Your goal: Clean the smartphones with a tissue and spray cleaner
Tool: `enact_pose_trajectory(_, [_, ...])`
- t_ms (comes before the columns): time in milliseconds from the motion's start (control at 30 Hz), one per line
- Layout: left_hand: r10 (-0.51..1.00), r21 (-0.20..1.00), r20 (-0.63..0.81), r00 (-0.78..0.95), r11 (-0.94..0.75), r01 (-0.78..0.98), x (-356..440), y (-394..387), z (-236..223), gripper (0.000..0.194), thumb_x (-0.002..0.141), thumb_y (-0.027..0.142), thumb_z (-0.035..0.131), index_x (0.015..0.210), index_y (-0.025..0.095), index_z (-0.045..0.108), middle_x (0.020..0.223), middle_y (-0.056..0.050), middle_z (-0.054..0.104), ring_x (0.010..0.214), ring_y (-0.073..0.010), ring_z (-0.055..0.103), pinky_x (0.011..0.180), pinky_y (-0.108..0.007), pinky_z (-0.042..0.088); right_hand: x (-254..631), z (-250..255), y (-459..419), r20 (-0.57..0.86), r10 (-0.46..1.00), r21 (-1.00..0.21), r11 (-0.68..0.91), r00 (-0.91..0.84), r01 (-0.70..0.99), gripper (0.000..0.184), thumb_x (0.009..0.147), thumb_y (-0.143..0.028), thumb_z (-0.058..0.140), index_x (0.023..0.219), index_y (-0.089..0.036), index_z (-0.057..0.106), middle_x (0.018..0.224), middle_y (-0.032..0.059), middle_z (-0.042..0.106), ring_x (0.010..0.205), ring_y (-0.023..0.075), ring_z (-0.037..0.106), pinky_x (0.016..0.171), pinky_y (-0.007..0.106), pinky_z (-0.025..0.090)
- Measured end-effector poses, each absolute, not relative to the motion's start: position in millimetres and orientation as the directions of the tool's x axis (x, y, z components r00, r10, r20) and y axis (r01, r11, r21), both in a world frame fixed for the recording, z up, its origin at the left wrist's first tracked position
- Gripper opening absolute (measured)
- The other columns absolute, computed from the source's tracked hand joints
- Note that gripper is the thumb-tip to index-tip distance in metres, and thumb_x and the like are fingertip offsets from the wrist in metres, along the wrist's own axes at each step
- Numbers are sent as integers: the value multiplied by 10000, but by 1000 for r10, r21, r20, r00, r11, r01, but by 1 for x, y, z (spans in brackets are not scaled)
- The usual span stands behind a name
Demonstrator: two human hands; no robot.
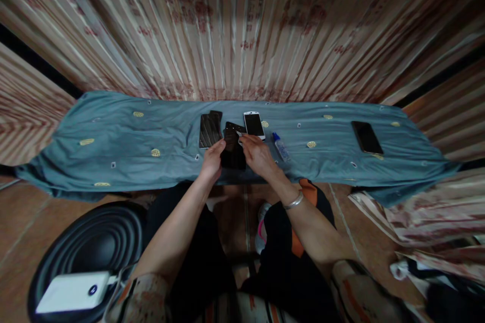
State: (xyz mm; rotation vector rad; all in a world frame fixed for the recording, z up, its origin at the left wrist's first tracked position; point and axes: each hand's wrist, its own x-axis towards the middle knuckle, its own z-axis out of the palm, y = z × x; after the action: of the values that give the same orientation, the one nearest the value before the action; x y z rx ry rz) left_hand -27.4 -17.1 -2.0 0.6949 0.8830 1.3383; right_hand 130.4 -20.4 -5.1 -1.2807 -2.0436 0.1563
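Observation:
My left hand (213, 159) grips the left edge of a dark smartphone (234, 152), its thumb lying along the side. Over the phone's right side, my right hand (258, 155) is closed in a pinch, with a small pale thing at its fingertips that is too small to name. Left of the held phone lie dark phones (208, 128), partly overlapping, with shiny screens. Just beyond my right hand rests a white smartphone (254, 125) with a black screen. A small clear bottle (281, 148) with a blue cap lies to the right of that hand.
A teal patterned cloth (125, 146) covers the long low table. Another dark phone (367, 137) lies far right. Striped curtains (235, 30) hang behind. At lower left, a white power bank (74, 291) with a cable sits on a round black ridged stool (94, 242).

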Motion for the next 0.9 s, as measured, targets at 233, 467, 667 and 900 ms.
enact_pose_trajectory(233, [989,840,-145,-19,113,-530,-34,-12,-5,424,583,409,891,904,156,778,955,-91,805,1160,-309,682,1048,-442,490,125,-6,-23,485,814,-450,546,-320,707,371,950,-105,428,1233,-153,664,1293,152,685,1233,260,618,1098,479,490])
enact_pose_trajectory(467, [992,841,-117,38,119,-528,-29,-17,-1,399,618,407,875,916,156,788,975,-94,805,1158,-303,683,1042,-427,490,128,-5,-22,492,819,-450,528,-294,720,377,962,-117,401,1232,-139,663,1265,164,695,1227,273,621,1106,494,477])
enact_pose_trajectory(667, [993,849,-120,15,110,-517,-31,-16,-3,398,611,412,880,905,158,790,961,-92,806,1142,-301,690,1032,-426,498,128,-7,-22,498,814,-460,540,-299,705,374,976,-142,407,1251,-170,659,1284,141,691,1237,260,614,1103,487,480])
enact_pose_trajectory(900, [991,841,-131,-13,104,-531,-35,-13,-5,431,587,412,892,914,155,778,967,-91,804,1148,-295,687,1044,-422,490,124,-3,-25,473,813,-459,556,-340,693,378,960,-119,416,1237,-162,670,1272,141,698,1215,257,629,1097,474,487])
